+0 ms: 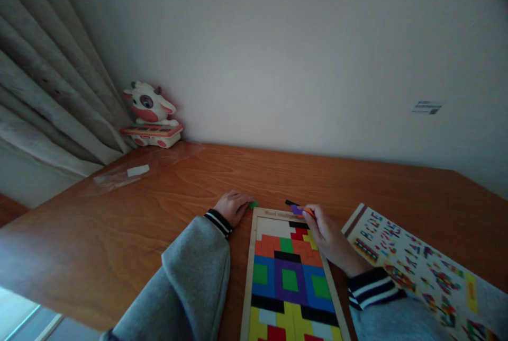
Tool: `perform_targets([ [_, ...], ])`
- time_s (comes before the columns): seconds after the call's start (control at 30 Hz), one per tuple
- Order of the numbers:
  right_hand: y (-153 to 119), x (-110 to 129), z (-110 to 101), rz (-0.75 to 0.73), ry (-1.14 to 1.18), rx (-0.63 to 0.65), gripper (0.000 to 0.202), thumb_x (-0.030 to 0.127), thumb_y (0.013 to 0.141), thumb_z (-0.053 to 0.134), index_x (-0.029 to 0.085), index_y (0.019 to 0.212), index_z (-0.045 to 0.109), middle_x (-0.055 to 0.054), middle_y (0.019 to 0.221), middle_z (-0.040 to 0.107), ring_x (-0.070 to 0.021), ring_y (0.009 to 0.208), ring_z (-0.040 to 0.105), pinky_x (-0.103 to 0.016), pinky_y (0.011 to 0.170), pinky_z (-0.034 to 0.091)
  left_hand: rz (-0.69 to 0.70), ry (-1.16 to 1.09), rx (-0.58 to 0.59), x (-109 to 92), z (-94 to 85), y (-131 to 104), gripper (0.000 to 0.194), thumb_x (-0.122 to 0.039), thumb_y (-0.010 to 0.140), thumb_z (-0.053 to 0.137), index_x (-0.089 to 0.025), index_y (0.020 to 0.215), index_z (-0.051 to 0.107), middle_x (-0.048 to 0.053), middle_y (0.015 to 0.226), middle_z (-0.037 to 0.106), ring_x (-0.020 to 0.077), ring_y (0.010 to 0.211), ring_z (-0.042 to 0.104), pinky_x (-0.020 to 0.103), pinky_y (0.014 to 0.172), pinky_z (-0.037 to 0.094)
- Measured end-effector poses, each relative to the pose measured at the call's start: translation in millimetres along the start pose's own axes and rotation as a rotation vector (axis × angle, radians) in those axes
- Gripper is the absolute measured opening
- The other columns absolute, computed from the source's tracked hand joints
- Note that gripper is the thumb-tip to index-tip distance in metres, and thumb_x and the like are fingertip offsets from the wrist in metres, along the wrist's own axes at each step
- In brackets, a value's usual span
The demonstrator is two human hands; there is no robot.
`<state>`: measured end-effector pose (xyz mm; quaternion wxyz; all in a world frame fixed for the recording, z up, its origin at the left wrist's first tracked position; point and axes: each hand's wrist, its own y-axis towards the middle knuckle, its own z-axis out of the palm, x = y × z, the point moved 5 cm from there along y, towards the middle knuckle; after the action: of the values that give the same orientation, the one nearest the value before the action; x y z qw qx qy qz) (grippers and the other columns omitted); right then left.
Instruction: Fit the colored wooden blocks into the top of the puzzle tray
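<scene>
A wooden tray puzzle (248, 288) lies in front of me, with many coloured block pieces fitted in its frame. Beyond its far left corner, my left hand (233, 206) rests on the table, its fingertips closed at a small green puzzle piece (253, 205). My right hand (322, 230) reaches over the far right corner, thumb and fingers pinching an orange puzzle piece (309, 212). Touching or just beside that piece is a purple puzzle piece (295, 209) at the far edge of the frame. A black puzzle piece (291, 202) lies behind it.
To the right, a printed pattern sheet (432, 272) lies partly under my right sleeve. A toy cow with a keyboard (153, 113) stands at the back left by the curtain (51, 71). Clear plastic wrapping (119, 177) lies before it. A wall (297, 55) bounds the wooden table.
</scene>
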<state>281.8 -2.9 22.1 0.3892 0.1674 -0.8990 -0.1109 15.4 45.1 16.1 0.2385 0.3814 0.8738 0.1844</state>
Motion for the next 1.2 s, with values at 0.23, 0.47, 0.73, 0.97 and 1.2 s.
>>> perform_targets([
  [0.23, 2, -14, 5, 0.032, -0.082, -0.079, 0.023, 0.042, 0.095, 0.036, 0.024, 0.1, 0.05, -0.009, 0.091, 0.067, -0.0261, 0.085, 0.065, -0.041, 0.077, 0.051, -0.003, 0.07, 0.007, -8, -1.2, -1, 0.028, -0.019, 0.092, 0.043, -0.019, 0.108, 0.065, 0.009, 0.107, 0.071, 0.019, 0.096, 0.064, 0.037, 0.087, 0.051],
  [0.47, 9, -16, 2, 0.008, -0.1, -0.155, 0.023, 0.042, 0.096, 0.038, 0.023, 0.102, 0.05, -0.011, 0.099, 0.066, -0.0268, 0.093, 0.063, -0.042, 0.083, 0.048, -0.023, 0.16, 0.02, -10, -1.9, -1, 0.03, -0.025, 0.092, 0.045, -0.021, 0.112, 0.066, 0.01, 0.11, 0.066, 0.0215, 0.097, 0.058, 0.04, 0.086, 0.049],
  [0.73, 11, -23, 1, 0.072, -0.103, -0.163, 0.029, 0.045, 0.092, 0.045, 0.023, 0.107, 0.055, -0.01, 0.103, 0.068, -0.028, 0.094, 0.065, -0.042, 0.082, 0.05, -0.073, 0.163, 0.001, -11, -4.5, -2, 0.03, -0.028, 0.092, 0.047, -0.021, 0.113, 0.067, 0.011, 0.112, 0.063, 0.0233, 0.101, 0.055, 0.042, 0.089, 0.048],
  [0.97, 7, -19, -4, 0.133, 0.045, -0.183, 0.029, 0.048, 0.089, 0.052, 0.023, 0.103, 0.059, -0.009, 0.102, 0.071, -0.0269, 0.093, 0.068, -0.04, 0.081, 0.054, -0.081, -0.08, -0.135, -29, -7.7, 20, 0.027, -0.029, 0.089, 0.053, -0.018, 0.111, 0.065, 0.011, 0.101, 0.069, 0.022, 0.094, 0.062, 0.04, 0.085, 0.05],
  [1.2, 0, -11, 2, 0.15, 0.117, -0.165, 0.029, 0.046, 0.086, 0.057, 0.024, 0.104, 0.064, -0.006, 0.104, 0.073, -0.0244, 0.094, 0.069, -0.036, 0.082, 0.056, -0.116, -0.429, -0.185, -46, 7.0, 44, 0.029, -0.039, 0.082, 0.068, -0.018, 0.102, 0.07, 0.008, 0.094, 0.073, 0.0196, 0.087, 0.066, 0.033, 0.081, 0.051],
])
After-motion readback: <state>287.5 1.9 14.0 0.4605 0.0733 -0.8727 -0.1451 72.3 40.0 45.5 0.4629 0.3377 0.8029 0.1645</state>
